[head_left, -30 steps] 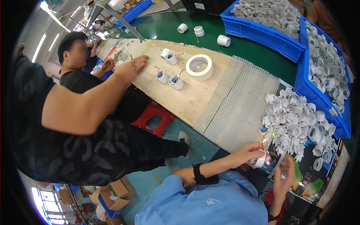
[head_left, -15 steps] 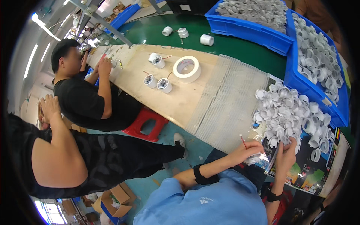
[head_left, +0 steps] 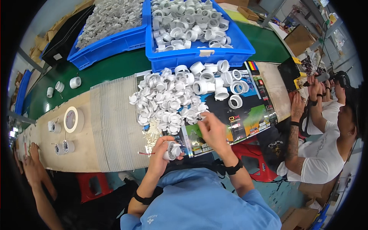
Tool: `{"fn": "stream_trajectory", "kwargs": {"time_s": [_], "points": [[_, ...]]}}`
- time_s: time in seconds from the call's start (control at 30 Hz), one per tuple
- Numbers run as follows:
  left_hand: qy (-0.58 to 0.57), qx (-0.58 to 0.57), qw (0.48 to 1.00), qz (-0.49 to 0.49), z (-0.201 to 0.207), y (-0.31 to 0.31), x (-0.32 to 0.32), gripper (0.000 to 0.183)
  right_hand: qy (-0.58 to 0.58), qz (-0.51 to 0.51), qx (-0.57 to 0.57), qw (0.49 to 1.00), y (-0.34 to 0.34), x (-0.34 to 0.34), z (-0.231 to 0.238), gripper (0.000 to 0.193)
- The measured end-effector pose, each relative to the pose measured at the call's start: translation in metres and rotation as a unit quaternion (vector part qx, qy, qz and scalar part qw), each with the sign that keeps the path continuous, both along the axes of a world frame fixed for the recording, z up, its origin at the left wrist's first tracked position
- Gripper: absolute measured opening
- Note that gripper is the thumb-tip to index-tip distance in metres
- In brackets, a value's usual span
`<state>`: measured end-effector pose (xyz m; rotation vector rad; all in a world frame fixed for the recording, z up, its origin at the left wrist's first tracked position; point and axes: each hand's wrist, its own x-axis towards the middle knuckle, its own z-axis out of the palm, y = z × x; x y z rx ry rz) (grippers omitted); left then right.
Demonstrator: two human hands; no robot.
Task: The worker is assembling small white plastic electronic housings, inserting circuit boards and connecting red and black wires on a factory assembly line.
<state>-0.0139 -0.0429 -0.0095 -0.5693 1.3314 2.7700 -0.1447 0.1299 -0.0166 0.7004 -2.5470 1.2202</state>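
My left hand (head_left: 156,158) is closed round a white plastic cup-shaped part (head_left: 172,151), held above the near table edge. A thin red wire sticks out on its left side. My right hand (head_left: 215,133) is at the near right rim of a heap of small white plastic caps (head_left: 166,97). Its thumb and fingertips are pinched together by the caps; whether a piece is between them is hidden. Right of the heap, several white plastic rings (head_left: 221,93) stand and lie on a dark printed sheet (head_left: 245,115).
Behind the heap are two blue crates, one with white rings (head_left: 203,57), one with small white pieces (head_left: 111,45). To the left lie a ribbed translucent mat (head_left: 115,126), a tape roll (head_left: 73,119) and several wired white parts (head_left: 68,146). People sit at both sides.
The view has swung right, so the heap and crates now appear further left. The white part in my left hand now shows more clearly; my right hand stays by the caps, its fingers drawn together.
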Motion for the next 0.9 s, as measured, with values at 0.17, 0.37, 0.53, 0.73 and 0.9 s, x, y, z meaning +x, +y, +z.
{"fn": "stream_trajectory", "kwargs": {"time_s": [0.17,0.37,0.53,0.73,0.9], "points": [[0.001,-0.047,0.998,-0.051,0.006,0.012,-0.004,0.035,0.175,-0.119,0.115,0.971,0.041,-0.066,0.027,0.025],[-0.009,-0.106,0.992,-0.070,0.006,0.019,-0.010,0.041,0.172,-0.107,0.264,0.943,0.043,-0.114,0.018,0.040],[-0.011,-0.124,0.992,-0.026,0.009,0.018,-0.007,0.042,0.052,-0.115,0.274,0.953,0.036,-0.094,0.043,0.032],[-0.017,-0.167,0.986,0.011,0.009,0.009,-0.004,0.039,-0.053,0.119,-0.025,0.991,0.022,-0.012,0.052,0.022],[0.016,-0.252,0.965,0.063,0.011,0.008,0.000,0.035,-0.248,0.231,-0.196,0.920,-0.004,0.059,0.037,0.029]]}}
